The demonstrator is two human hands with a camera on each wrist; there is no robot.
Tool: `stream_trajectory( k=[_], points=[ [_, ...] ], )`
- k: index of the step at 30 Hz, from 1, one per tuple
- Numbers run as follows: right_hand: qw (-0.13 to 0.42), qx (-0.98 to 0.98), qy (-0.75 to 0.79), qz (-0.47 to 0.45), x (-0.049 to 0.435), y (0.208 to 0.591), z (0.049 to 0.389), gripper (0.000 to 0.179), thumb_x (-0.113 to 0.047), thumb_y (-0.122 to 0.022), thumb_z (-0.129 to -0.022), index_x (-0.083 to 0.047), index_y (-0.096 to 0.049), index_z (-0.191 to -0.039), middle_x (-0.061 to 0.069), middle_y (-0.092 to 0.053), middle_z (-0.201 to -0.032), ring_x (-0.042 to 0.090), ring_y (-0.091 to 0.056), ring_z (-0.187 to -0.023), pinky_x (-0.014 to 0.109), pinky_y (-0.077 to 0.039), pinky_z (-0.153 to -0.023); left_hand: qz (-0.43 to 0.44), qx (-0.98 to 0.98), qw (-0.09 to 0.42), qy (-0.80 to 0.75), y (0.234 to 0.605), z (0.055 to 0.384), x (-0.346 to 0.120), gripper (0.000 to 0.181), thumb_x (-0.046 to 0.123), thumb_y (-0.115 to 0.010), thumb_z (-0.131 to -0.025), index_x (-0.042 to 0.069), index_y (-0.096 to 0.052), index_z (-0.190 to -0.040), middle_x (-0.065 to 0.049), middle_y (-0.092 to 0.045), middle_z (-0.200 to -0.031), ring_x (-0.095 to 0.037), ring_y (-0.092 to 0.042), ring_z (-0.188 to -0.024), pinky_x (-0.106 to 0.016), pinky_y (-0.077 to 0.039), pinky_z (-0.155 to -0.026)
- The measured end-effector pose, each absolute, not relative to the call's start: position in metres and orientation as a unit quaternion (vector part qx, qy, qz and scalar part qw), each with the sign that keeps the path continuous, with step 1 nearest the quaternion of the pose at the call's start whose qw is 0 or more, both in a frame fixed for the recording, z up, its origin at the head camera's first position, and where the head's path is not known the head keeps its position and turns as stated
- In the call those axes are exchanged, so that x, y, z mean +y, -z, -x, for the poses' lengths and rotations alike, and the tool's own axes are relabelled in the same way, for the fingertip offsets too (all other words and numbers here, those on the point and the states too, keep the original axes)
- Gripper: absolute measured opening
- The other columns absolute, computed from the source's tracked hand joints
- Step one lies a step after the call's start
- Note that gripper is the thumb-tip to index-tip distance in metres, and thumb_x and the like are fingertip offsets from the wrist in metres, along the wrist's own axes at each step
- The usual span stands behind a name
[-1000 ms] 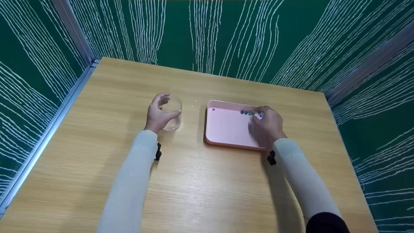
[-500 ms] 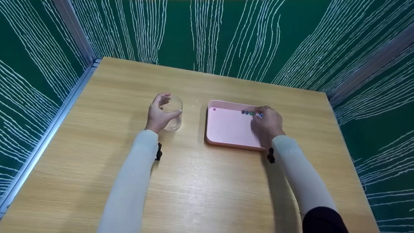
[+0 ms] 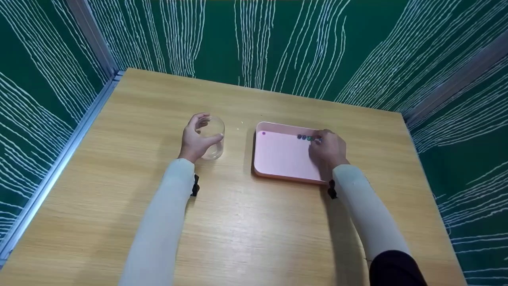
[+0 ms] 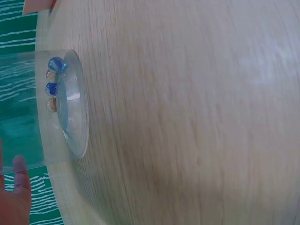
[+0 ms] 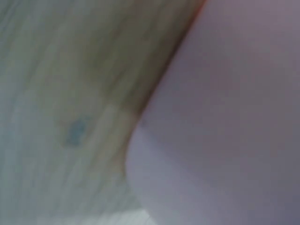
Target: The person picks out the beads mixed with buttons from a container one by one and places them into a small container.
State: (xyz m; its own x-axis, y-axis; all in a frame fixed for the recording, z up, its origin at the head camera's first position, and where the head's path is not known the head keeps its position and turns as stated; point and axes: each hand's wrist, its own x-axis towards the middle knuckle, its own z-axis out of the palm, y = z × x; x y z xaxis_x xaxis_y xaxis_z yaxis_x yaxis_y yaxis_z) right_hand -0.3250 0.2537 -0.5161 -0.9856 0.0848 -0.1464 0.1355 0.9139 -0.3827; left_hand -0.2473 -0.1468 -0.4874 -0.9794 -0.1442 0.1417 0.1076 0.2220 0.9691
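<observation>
My left hand grips an upright clear jar, with the thumb across the near side and the fingers behind. In the left wrist view, several glass marbles lie at the bottom of the jar. Over the right part of a pink tray, my right hand reaches in with its fingertips down at the back. A bluish marble shows between thumb and forefinger, mostly hidden by them. Beside it, more marbles stand in a row along the tray's back wall. The right wrist view holds only the blurred tray wall.
Both jar and tray stand on a wooden table, with a strip of table between them. Small white specks lie in that gap. Green walls with white wavy lines rise behind and at both sides.
My right fingers have closed in slightly on the bluish marble, covering more of it. The left hand and jar have stayed in place.
</observation>
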Motion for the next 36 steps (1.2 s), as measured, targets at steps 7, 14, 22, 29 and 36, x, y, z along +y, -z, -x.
stream_trajectory(
  k=[7,14,22,29,36],
  points=[
    [0.038,0.985,0.164,-0.022,0.254,0.515,0.327,0.026,-0.027,-0.053,-0.083,-0.025,-0.061,-0.107,-0.003,-0.056,-0.101,0.019,-0.049,-0.089,0.039,-0.042,-0.086,-0.01,-0.774,0.094,0.626,0.488,0.248,-0.146,0.067,0.027,-0.078,-0.061,0.026,-0.044,-0.119,-0.002,-0.05,-0.121,-0.017,-0.044,-0.112,-0.044,-0.031,-0.095],
    [0.059,0.984,0.166,-0.039,0.253,0.516,0.327,0.026,-0.028,-0.054,-0.083,-0.027,-0.06,-0.108,-0.004,-0.054,-0.102,0.02,-0.047,-0.09,0.04,-0.041,-0.087,-0.003,-0.767,0.102,0.633,0.475,0.241,-0.143,0.065,0.02,-0.078,-0.061,0.019,-0.046,-0.118,-0.002,-0.053,-0.116,-0.017,-0.046,-0.109,-0.042,-0.033,-0.093],
    [0.07,0.979,0.181,-0.054,0.253,0.52,0.329,0.028,-0.03,-0.053,-0.084,-0.028,-0.059,-0.111,-0.005,-0.054,-0.106,0.019,-0.047,-0.094,0.04,-0.041,-0.086,-0.004,-0.771,0.107,0.628,0.498,0.256,-0.147,0.068,0.032,-0.079,-0.058,0.029,-0.045,-0.117,-0.003,-0.051,-0.119,-0.016,-0.046,-0.11,-0.044,-0.032,-0.093],
    [0.047,0.984,0.17,-0.033,0.253,0.523,0.331,0.027,-0.027,-0.052,-0.084,-0.027,-0.06,-0.11,-0.003,-0.056,-0.102,0.019,-0.049,-0.089,0.038,-0.043,-0.084,0.0,-0.77,0.116,0.627,0.505,0.26,-0.149,0.068,0.035,-0.08,-0.057,0.031,-0.045,-0.115,0.002,-0.052,-0.117,-0.022,-0.045,-0.113,-0.043,-0.032,-0.093],
    [0.054,0.984,0.167,-0.033,0.254,0.524,0.331,0.028,-0.027,-0.051,-0.086,-0.029,-0.058,-0.113,-0.003,-0.056,-0.107,0.02,-0.048,-0.092,0.041,-0.042,-0.09,0.0,-0.769,0.116,0.629,0.507,0.259,-0.15,0.068,0.036,-0.08,-0.057,0.03,-0.045,-0.115,0.002,-0.052,-0.118,-0.022,-0.045,-0.113,-0.045,-0.032,-0.093]
  ],
)
